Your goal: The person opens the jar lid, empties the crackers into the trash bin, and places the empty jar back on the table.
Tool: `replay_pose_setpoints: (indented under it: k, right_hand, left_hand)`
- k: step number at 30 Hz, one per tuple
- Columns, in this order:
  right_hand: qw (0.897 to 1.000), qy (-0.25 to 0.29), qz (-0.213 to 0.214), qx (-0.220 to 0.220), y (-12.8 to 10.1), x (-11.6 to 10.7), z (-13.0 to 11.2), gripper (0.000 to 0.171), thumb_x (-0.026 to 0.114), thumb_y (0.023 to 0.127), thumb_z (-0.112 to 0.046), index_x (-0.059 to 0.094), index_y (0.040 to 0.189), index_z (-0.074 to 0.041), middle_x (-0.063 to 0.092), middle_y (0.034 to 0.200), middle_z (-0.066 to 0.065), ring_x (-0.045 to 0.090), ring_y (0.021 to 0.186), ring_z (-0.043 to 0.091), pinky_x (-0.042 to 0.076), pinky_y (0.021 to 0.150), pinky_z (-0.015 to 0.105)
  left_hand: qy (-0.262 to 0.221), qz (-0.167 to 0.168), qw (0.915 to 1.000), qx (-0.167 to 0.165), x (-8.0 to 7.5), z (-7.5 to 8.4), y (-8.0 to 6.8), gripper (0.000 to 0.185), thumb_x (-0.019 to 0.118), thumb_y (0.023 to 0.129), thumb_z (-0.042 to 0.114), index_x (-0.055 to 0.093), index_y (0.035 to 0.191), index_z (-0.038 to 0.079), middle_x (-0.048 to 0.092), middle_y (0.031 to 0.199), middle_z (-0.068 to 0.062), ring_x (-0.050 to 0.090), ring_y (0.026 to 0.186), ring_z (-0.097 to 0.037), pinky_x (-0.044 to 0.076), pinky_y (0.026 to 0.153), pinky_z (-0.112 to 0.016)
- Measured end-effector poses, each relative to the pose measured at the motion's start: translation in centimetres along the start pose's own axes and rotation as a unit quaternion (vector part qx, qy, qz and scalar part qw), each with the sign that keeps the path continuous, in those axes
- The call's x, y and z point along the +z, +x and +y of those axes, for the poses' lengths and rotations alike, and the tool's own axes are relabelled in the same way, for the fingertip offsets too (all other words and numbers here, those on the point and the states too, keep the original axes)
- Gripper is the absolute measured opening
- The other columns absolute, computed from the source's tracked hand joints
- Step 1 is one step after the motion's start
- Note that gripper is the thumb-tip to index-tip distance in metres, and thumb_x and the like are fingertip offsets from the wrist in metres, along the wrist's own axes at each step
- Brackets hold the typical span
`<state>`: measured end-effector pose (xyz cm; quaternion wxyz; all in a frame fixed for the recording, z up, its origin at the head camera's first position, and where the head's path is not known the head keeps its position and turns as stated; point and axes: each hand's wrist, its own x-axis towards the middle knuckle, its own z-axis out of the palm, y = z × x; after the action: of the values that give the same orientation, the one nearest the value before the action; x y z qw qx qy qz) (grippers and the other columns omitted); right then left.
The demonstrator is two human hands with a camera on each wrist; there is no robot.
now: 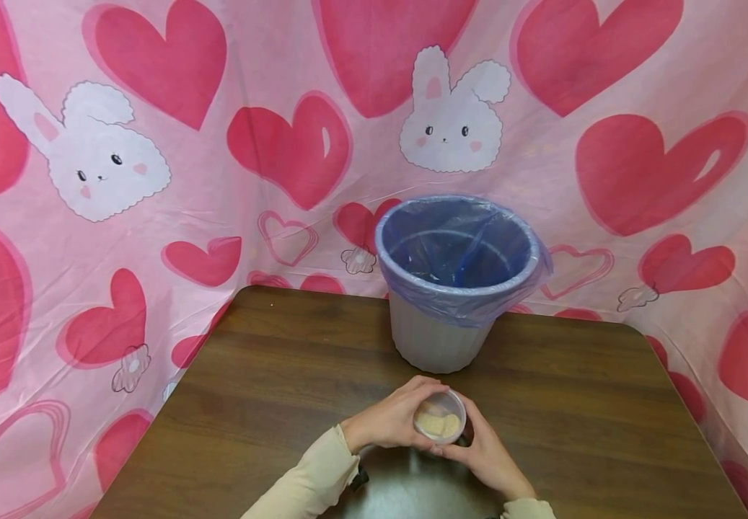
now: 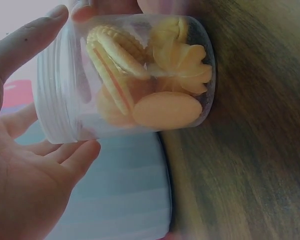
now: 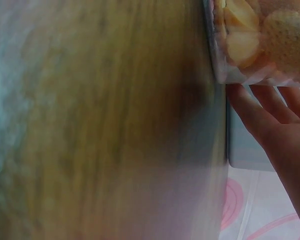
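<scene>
A clear plastic jar [image 1: 439,418] stands upright close over the wooden table, between both hands. Through its wall in the left wrist view show several biscuits [image 2: 167,110], some oval, some flower-shaped. My left hand [image 1: 392,417] grips the jar from the left, with thumb and fingers about its ridged clear lid [image 2: 52,90]. From the other side my right hand [image 1: 487,448] holds the jar, its fingers [image 3: 255,112] along the wall in the right wrist view.
Just beyond the hands stands a pale waste bin [image 1: 438,342] lined with a blue plastic bag [image 1: 471,306]. A pink cloth [image 1: 270,65] printed with hearts and rabbits hangs behind and beside the brown wooden table [image 1: 296,360].
</scene>
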<state>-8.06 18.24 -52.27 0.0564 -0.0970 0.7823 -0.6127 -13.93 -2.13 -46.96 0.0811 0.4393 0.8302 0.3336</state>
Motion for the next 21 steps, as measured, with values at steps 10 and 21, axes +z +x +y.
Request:
replay_pose_setpoints:
  k: [10,21]
  right_hand:
    - [1.0,0.002,-0.002,-0.007,0.02,-0.1,-0.04,0.09,0.084,0.072,-0.02,0.034,0.146,-0.026,0.041,0.147,0.005,0.045,0.128,0.008,0.041,0.098,0.014]
    - [1.0,0.0,0.001,-0.005,-0.06,0.02,-0.02,0.09,0.085,0.071,-0.02,0.035,0.145,-0.025,0.043,0.145,0.005,0.048,0.127,0.017,0.043,0.096,0.016]
  left_hand:
    - [0.002,0.0,1.0,0.003,-0.14,-0.02,-0.26,0.089,0.088,0.069,0.029,0.041,0.143,0.012,0.043,0.14,-0.007,0.048,0.125,-0.015,0.042,0.104,-0.026]
    - [-0.005,-0.003,1.0,0.004,-0.44,-0.02,-0.87,0.089,0.087,0.07,0.025,0.04,0.144,0.013,0.043,0.139,-0.006,0.046,0.125,-0.014,0.042,0.104,-0.026]
